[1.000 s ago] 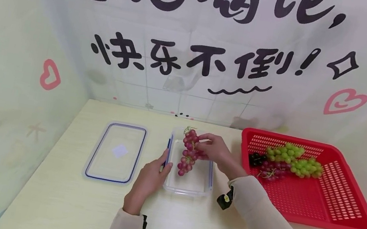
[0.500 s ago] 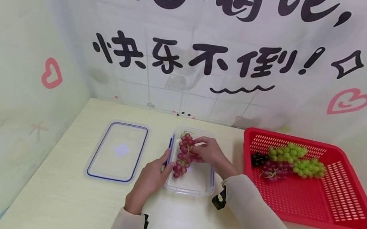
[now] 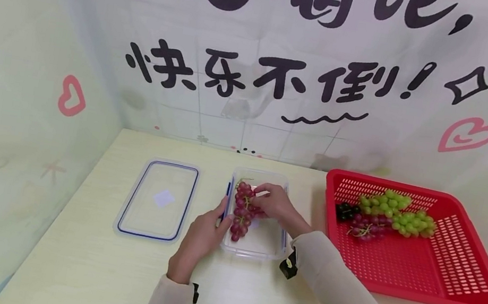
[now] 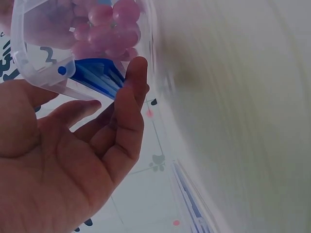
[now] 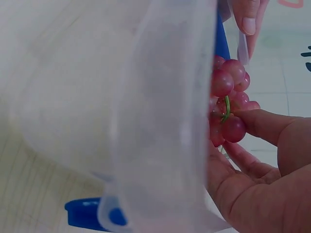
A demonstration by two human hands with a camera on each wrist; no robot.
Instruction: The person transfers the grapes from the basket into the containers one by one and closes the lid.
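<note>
A bunch of red grapes [image 3: 240, 221] lies along the left side of a clear plastic food container [image 3: 251, 254], low inside its walls. My right hand [image 3: 277, 204] reaches in over the right side and pinches the bunch near its green stem; some grapes are hidden behind the fingers. At the container's left wall, my left hand [image 3: 203, 234] grips the side, its thumb at the rim and its fingers outside. In the left wrist view those fingers touch the blue latch [image 4: 97, 75], which hangs unfastened. Through the wall in the right wrist view, the grapes [image 5: 233, 128] are partly covered.
Left of the container, a clear lid [image 3: 154, 218] with a blue seal lies flat on the table [image 3: 108, 269]. A red basket [image 3: 398, 274] on the right holds green grapes [image 3: 413, 223], red grapes [image 3: 369, 228] and dark grapes [image 3: 346, 212]. A printed curtain closes off the back.
My right hand has lowered the red grapes into the container and shifted them slightly left. The left hand has stayed at the container's side. The head view has drifted a little.
</note>
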